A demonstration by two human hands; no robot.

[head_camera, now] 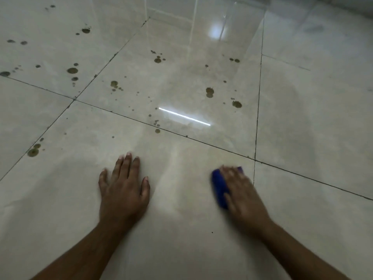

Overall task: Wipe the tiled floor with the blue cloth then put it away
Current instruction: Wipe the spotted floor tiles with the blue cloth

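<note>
From the head view, the right hand presses flat on the blue cloth against the tiled floor; the left hand rests open beside it. Brown spots lie ahead. The cloth looks soft, light, best bunched from above.

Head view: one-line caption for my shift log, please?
Right hand presses the blue cloth on the tiled floor; left hand rests flat; brown spots ahead.
</note>
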